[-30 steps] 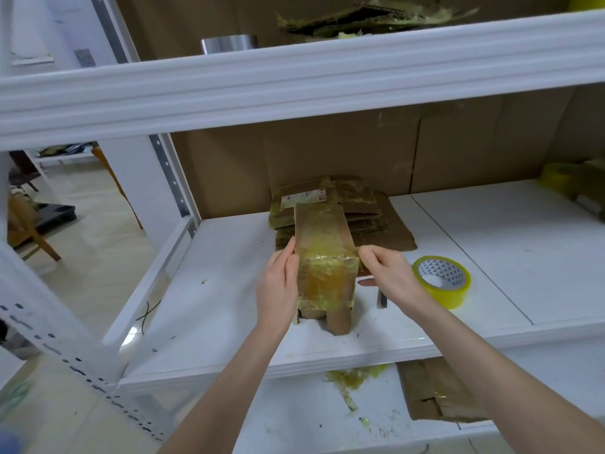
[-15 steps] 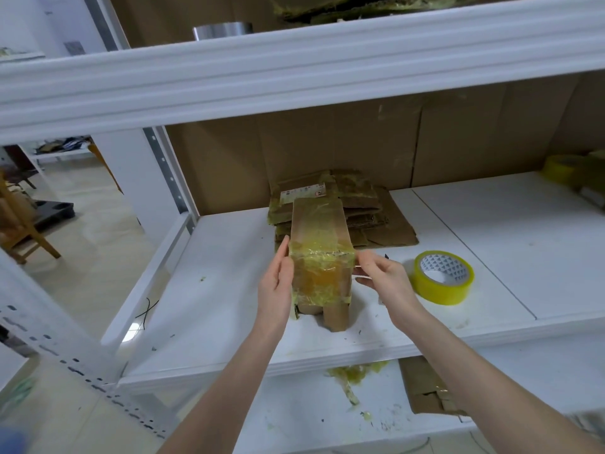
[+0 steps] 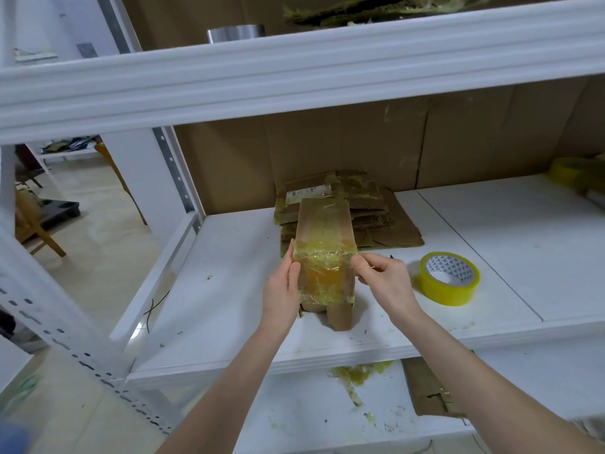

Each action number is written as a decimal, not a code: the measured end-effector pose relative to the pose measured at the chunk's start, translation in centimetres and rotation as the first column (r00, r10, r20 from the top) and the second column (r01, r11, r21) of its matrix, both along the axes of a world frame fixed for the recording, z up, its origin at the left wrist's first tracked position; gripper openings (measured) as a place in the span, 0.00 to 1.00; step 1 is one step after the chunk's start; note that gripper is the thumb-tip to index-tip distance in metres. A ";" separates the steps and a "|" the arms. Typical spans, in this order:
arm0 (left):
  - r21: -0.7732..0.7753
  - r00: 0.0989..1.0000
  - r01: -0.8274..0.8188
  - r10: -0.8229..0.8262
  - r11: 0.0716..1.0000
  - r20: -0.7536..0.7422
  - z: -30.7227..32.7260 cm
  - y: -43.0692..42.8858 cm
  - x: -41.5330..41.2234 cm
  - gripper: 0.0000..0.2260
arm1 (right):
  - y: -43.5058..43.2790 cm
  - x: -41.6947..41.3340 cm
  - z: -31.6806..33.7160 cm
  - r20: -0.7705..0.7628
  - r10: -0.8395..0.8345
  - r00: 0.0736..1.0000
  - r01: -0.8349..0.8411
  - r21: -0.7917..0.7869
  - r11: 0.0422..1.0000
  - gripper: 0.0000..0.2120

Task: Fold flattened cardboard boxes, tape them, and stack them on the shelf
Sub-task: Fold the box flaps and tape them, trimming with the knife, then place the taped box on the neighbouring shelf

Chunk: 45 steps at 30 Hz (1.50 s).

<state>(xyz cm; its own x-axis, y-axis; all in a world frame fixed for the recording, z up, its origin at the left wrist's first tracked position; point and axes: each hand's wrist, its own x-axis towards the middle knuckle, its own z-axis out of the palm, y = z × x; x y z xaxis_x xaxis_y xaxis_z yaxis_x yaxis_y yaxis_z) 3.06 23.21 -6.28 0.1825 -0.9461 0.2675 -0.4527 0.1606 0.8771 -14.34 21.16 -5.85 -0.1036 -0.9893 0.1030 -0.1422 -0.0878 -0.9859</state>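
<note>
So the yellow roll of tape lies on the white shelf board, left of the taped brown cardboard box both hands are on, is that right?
Not quite: the head view shows the yellow roll of tape right of the taped brown cardboard box, beside the right hand. It does lie on the white shelf board, and the left hand is on the box too.

We count one taped box (image 3: 324, 257), one pile of flattened cardboard (image 3: 370, 208), two hands, left hand (image 3: 281, 290) and right hand (image 3: 384, 280), two tape rolls, near roll (image 3: 450, 283) and far roll (image 3: 566, 167).
</note>
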 end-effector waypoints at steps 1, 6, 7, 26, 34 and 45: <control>-0.018 0.998 -0.022 0.023 1.000 0.059 -0.1 0.0 -0.1 0.19 | -0.1 0.0 0.0 -0.020 -0.004 1.000 0.004 -0.008 1.000 0.13; 0.060 0.984 0.051 -0.060 0.997 0.169 0.2 0.0 0.0 0.25 | 0.5 -0.6 0.7 -0.235 0.043 0.971 -0.056 -0.047 0.997 0.17; 0.050 0.987 0.063 -0.070 0.997 0.143 0.5 0.1 -0.1 0.28 | 0.6 -0.6 0.9 -0.293 0.017 0.956 -0.039 -0.068 0.997 0.22; 0.113 0.993 0.098 -0.089 0.989 -0.080 2.5 -0.7 -0.8 0.25 | 0.8 0.7 2.9 -0.280 0.067 0.958 -0.047 0.080 0.996 0.41; -0.032 1.000 0.020 -0.020 0.999 0.022 4.8 1.3 -3.4 0.28 | 1.9 0.3 5.8 0.139 0.003 0.990 -0.023 0.137 0.990 0.07; -0.167 0.993 0.117 -0.120 0.979 -0.009 9.1 -2.1 -13.6 0.21 | 0.2 -10.4 8.0 0.194 -0.080 0.978 0.103 -0.117 0.988 0.20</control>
